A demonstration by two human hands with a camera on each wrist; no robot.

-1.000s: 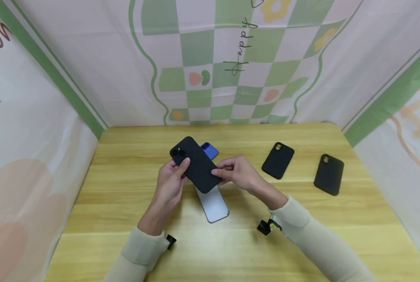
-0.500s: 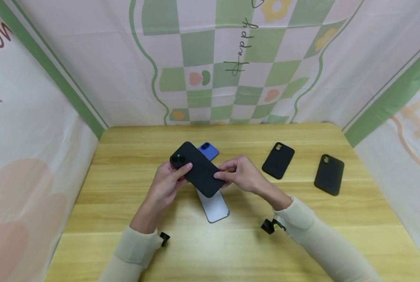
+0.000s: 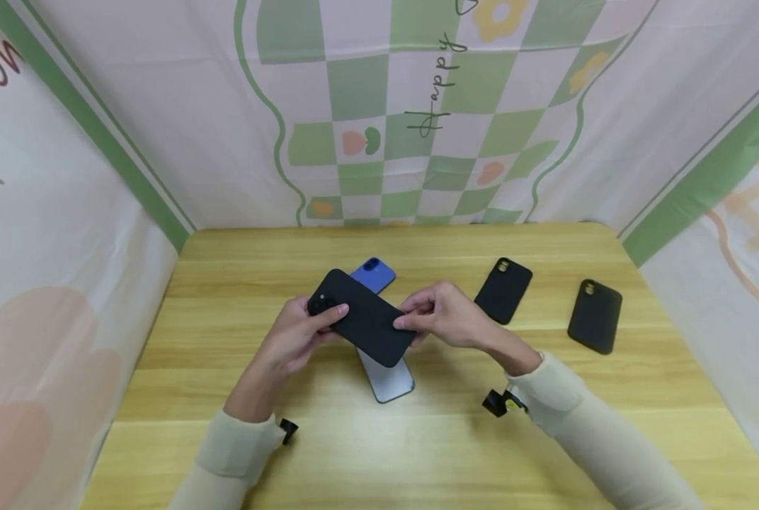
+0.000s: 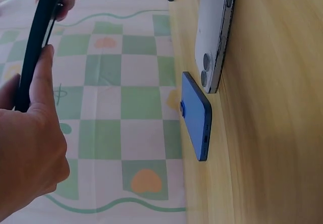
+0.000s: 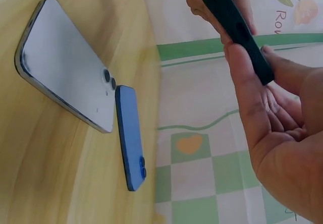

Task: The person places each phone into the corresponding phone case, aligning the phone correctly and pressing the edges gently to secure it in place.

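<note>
Both hands hold a phone in a black case above the table, its back and camera lenses facing up in the head view. My left hand grips the camera end, thumb on top and fingers underneath. At the opposite end, my right hand pinches a corner between thumb and fingers. Seen edge-on in the right wrist view, the black case shows an opening in its end wall. Below the hands, a white phone lies partly hidden by the held one. A blue phone lies just behind it.
Two black phone cases with camera cutouts lie to the right: the nearer case close behind my right hand, the other case farther right. The wooden table ends at a printed cloth backdrop. Small black wrist cameras hang at both sleeves.
The held phone has come slightly down and toward the person and turned so that it lies more crosswise, uncovering more of the blue phone. Both hands have kept their grip, and the forearms have spread slightly apart.
</note>
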